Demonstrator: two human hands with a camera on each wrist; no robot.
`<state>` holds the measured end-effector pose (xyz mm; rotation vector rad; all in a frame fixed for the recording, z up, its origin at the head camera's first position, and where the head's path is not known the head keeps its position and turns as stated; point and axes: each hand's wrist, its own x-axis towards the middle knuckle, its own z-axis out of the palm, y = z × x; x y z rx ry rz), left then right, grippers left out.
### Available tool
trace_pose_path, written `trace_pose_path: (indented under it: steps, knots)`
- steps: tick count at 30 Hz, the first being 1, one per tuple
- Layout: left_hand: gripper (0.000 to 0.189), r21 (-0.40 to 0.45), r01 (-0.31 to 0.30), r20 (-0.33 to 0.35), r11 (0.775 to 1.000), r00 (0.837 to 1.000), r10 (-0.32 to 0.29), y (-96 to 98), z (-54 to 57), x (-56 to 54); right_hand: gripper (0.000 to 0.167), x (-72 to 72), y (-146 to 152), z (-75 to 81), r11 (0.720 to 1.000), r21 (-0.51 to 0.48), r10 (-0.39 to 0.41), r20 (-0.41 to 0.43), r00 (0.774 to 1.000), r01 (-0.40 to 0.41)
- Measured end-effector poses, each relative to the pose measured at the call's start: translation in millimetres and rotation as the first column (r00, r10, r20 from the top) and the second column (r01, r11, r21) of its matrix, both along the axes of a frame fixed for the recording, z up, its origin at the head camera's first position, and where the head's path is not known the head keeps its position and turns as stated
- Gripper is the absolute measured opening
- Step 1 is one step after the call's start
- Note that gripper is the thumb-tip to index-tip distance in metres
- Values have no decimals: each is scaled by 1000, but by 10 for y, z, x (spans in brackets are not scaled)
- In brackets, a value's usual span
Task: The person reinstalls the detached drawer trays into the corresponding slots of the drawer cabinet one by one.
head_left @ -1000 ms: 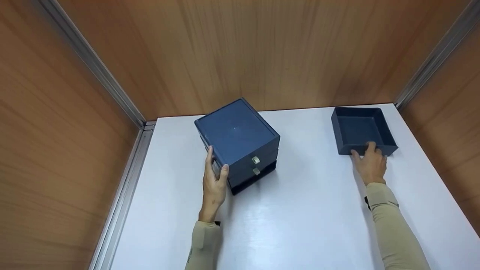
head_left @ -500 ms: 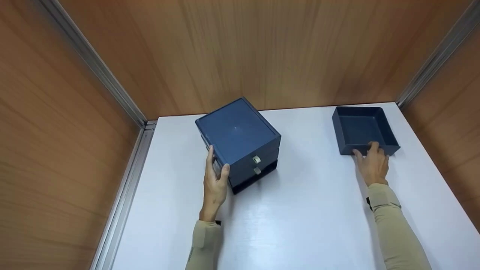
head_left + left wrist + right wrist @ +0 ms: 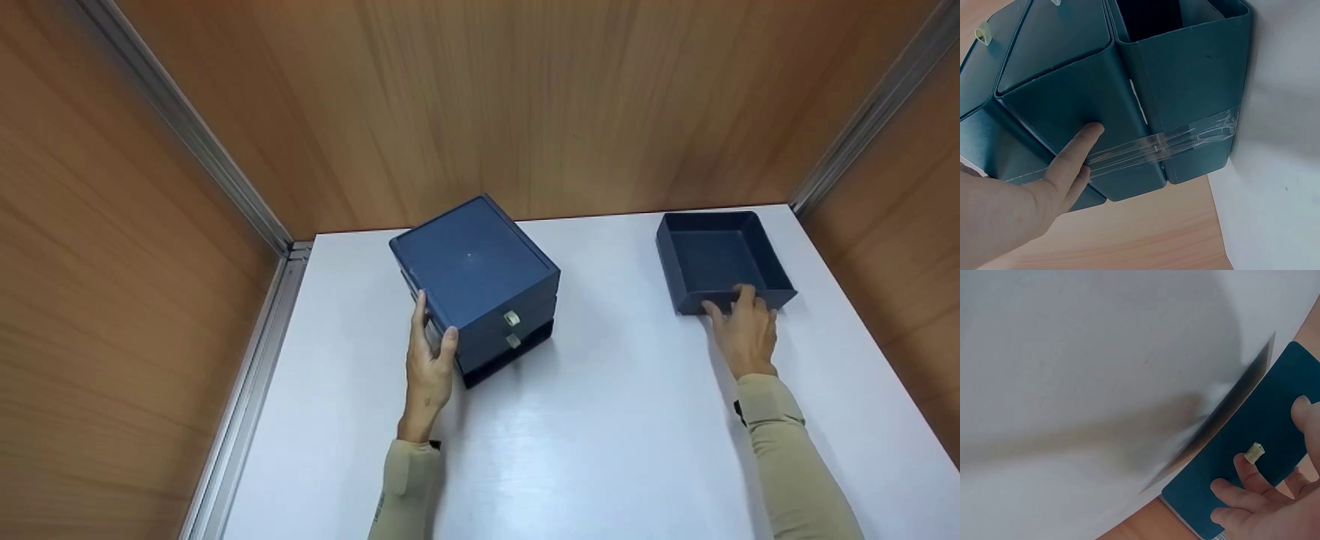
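A dark blue drawer cabinet (image 3: pixel 472 255) stands turned at an angle on the white table. Its two upper drawers have small pale tabs (image 3: pixel 511 319), and the lowest slot (image 3: pixel 1151 19) is an open cavity. My left hand (image 3: pixel 430 367) rests against the cabinet's left side, fingers straight and thumb up by the front corner. Clear tape (image 3: pixel 1185 138) runs across that side. Over to the right lies a loose blue drawer (image 3: pixel 712 255), its inside bare. My right hand (image 3: pixel 745 334) holds its front wall, one finger over the rim, the others and the thumb on the face around a pale tab (image 3: pixel 1254 453).
Wooden panels (image 3: pixel 525 112) enclose the white table (image 3: pixel 600 435) at the back and both sides. The loose drawer sits near the table's back right corner. A metal rail (image 3: pixel 247 405) runs along the left edge. Table surface separates cabinet and drawer.
The loose drawer has shifted slightly left and a little toward me, with my right hand still on its front. My left hand and the cabinet look unchanged.
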<state>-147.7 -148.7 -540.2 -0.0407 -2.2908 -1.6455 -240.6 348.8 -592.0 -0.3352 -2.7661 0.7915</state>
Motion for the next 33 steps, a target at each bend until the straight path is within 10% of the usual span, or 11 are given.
trace_pose_path:
  steps: [33]
  knots:
    - [73,-5,-13,14,1000,1000,13,-34,2,-10,52,707,-538,-13,983,26,183,-227,957,-182]
